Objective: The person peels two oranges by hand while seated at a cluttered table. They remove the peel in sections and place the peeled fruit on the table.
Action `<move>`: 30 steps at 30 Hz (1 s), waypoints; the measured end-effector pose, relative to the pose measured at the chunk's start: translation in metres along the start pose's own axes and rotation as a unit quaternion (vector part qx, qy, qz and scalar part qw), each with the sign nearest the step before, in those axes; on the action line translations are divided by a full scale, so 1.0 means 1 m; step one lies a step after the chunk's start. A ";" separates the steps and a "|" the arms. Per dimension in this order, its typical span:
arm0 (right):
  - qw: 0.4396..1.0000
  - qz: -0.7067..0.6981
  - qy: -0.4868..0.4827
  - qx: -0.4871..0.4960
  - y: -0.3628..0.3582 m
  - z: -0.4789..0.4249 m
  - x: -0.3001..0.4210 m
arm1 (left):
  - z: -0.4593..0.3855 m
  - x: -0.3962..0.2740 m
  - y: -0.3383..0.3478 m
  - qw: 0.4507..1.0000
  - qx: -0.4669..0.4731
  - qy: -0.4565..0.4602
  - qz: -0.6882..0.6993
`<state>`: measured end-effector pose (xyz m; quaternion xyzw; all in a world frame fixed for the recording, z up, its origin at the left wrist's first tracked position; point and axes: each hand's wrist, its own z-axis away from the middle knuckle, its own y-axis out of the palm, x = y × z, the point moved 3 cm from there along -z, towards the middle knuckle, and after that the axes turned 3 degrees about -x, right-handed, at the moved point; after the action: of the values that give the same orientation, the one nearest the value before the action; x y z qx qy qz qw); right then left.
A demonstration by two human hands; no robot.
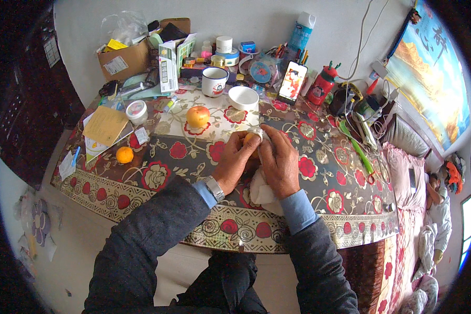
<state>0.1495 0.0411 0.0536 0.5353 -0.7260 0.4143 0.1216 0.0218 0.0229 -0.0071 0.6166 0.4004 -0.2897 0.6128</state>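
Over the middle of the table, my left hand (233,161) grips a round yellow-orange fruit (249,138), mostly hidden by my fingers. My right hand (278,163) pinches a white cloth (262,190) against the top of that fruit. The rest of the cloth hangs below my right palm onto the tablecloth (196,165). Beyond my left hand sits a red-yellow apple (198,116). An orange citrus fruit (125,155) lies farther left. A white bowl (243,98) and a white enamel mug (214,81) stand past the apple.
A lit phone (293,82) leans upright near a red bottle (322,84). Jars, boxes and a cardboard carton (125,61) line the wall. Papers (106,125) and a lidded tub (136,112) lie left. Cables and a green-handled tool (355,147) are right, before a bed (404,231).
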 end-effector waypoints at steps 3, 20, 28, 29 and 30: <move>1.000 -0.001 0.001 0.001 0.000 0.000 0.002 | 0.001 0.000 0.000 1.000 -0.007 -0.008 0.001; 1.000 -0.007 -0.012 0.003 -0.001 -0.001 0.001 | 0.000 0.000 0.001 1.000 0.002 -0.013 0.011; 1.000 -0.007 -0.008 0.005 0.000 0.000 0.001 | -0.001 0.001 0.000 1.000 0.002 -0.012 0.015; 1.000 -0.006 -0.005 0.006 0.000 0.000 0.001 | 0.000 0.001 0.000 1.000 0.000 -0.013 0.013; 1.000 -0.007 -0.006 0.005 0.000 0.000 0.001 | 0.000 0.001 0.001 1.000 -0.002 -0.014 0.011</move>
<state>0.1493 0.0409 0.0542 0.5432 -0.7210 0.4139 0.1173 0.0227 0.0231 -0.0075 0.6159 0.3850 -0.2908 0.6229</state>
